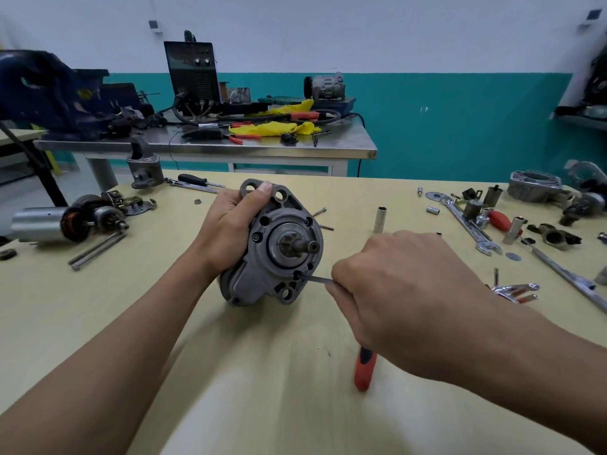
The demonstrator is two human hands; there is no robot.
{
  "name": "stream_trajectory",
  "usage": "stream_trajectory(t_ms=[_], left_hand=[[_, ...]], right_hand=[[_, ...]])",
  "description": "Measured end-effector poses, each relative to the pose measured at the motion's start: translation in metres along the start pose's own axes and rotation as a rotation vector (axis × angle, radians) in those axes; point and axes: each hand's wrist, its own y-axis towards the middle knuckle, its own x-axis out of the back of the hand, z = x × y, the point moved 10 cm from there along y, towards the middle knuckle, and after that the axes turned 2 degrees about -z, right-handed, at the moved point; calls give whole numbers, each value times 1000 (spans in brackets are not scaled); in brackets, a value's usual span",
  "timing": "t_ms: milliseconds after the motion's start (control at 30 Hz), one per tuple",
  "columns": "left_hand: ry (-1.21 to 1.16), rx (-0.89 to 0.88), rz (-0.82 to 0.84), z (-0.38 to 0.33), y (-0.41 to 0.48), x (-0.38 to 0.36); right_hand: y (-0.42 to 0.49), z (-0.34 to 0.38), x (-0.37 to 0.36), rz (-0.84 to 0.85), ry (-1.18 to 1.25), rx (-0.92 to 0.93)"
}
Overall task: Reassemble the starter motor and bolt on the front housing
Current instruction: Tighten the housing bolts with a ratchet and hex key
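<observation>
Starter motor rests on the yellow table, front housing facing me. My left hand grips its upper left side, thumb on a mounting ear. My right hand is curled tight round a red-handled tool, its thin shaft tip in a hole at the housing's lower edge. Socket stands upright behind.

Two hands, one starter motor, one red-handled screwdriver, two loose screws, two long bolts, one spanner.
</observation>
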Motion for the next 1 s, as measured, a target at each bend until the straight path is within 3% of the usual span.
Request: stream_trajectory(t_ms=[267, 400, 500, 667, 767, 833, 1000], left_hand=[[-5, 17, -30, 8, 5, 5], [31, 1, -46, 9, 7, 3], [62, -6, -76, 9, 8, 2], [80, 15, -128, 11, 9, 6], [80, 21, -137, 10, 8, 7], [80, 26, -144, 10, 7, 7], [90, 19, -148, 9, 7, 10]], right_hand=[[1, 18, 4, 77, -98, 152], [5, 3, 1, 51, -3, 27], [5, -40, -21, 91, 397, -291], [-21, -59, -90, 475, 1480, -841], [-25, -52, -94, 534, 1771, -874], [-24, -65, -93, 463, 1647, -809], [-8, -127, -65, 71, 516, -395]])
